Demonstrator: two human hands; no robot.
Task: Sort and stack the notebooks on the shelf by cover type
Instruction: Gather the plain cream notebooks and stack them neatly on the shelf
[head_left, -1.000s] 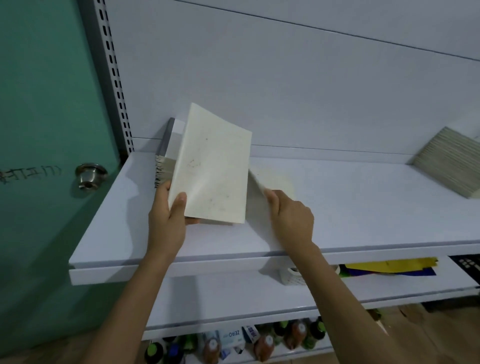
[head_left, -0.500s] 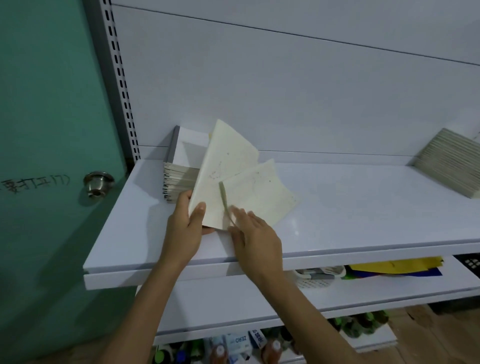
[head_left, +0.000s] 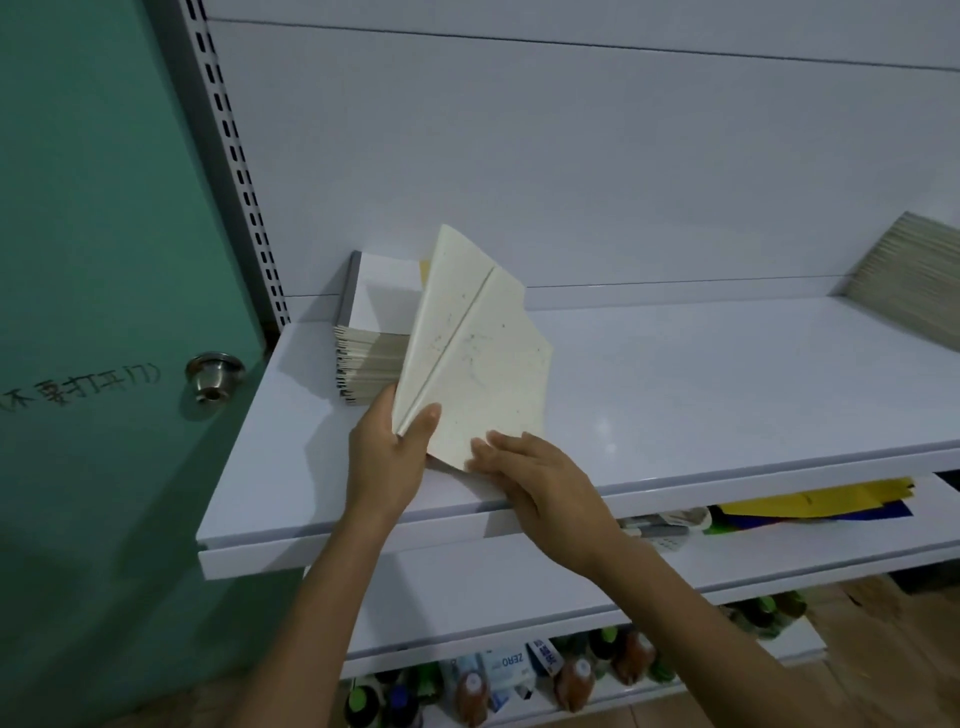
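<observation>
Two thin cream notebooks (head_left: 483, 358) with speckled covers stand tilted on the white shelf (head_left: 675, 384), one overlapping the other. My left hand (head_left: 387, 457) grips their lower left corner, thumb on the front cover. My right hand (head_left: 530, 467) rests with fingers on the lower right edge of the front notebook. Behind them at the shelf's left end, a row of notebooks (head_left: 369, 358) leans against the back panel, a white cover facing out. Another leaning stack (head_left: 914, 280) sits at the far right.
A green door (head_left: 104, 260) with a metal knob (head_left: 213, 382) stands left of the shelf unit. Lower shelves hold yellow and blue sheets (head_left: 815, 504), a small basket (head_left: 670, 525) and several bottles (head_left: 519, 680) near the floor.
My right hand brought a second cream notebook up against the one in my left hand; the two now overlap. The view has moved closer and slightly left.
</observation>
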